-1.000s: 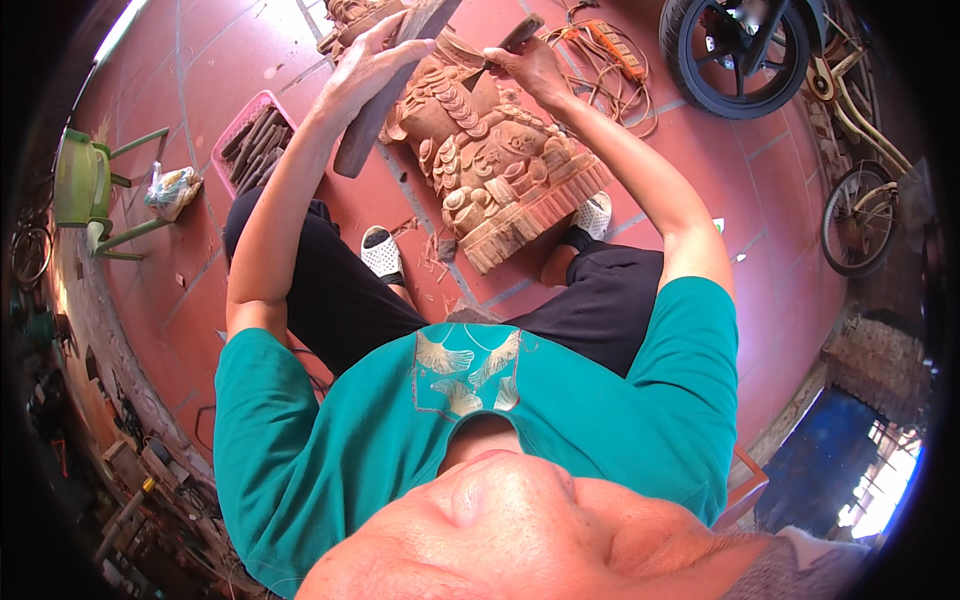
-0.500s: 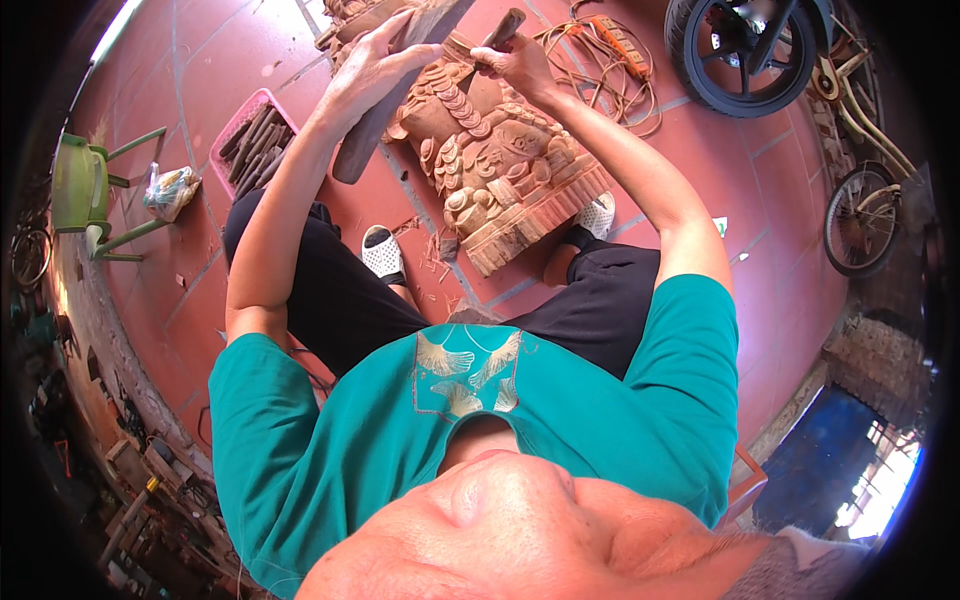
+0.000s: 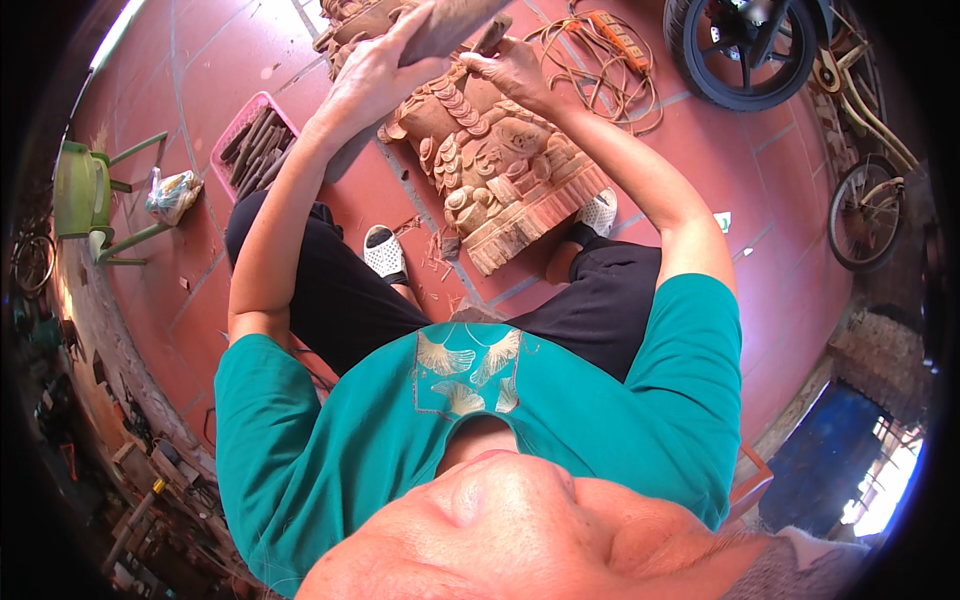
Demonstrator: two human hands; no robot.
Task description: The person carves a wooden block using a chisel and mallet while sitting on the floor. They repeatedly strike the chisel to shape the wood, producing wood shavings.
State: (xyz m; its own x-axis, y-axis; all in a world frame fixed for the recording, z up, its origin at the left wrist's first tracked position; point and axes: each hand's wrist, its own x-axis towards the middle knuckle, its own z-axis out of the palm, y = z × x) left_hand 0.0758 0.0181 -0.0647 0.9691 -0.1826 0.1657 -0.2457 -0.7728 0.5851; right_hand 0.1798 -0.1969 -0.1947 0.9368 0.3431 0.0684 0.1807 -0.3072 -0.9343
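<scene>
At 12 o'clock, the left hand (image 3: 378, 85) and the bar (image 3: 458, 25) hide a part of the carving (image 3: 510, 165). The bar's upper end is blurred and cut by the top edge. The tip of the tool (image 3: 494, 34) in the right hand (image 3: 512, 74) I cannot see. Near 10 o'clock, the bag's (image 3: 172, 196) content is unclear; at 8, the clutter (image 3: 150, 470) is too small to tell.

At upper centre we see a carving (image 3: 510, 165) in matt, rough-cut wood, and above it a dark bar (image 3: 456, 28) that looks like dull, smoother wood. We find glossy red floor tiles (image 3: 770, 190) around them and, at left, a smooth plastic stool (image 3: 82, 190). Below, we note matt cloth in the green shirt (image 3: 600, 400) and dark trousers (image 3: 345, 290).
</scene>
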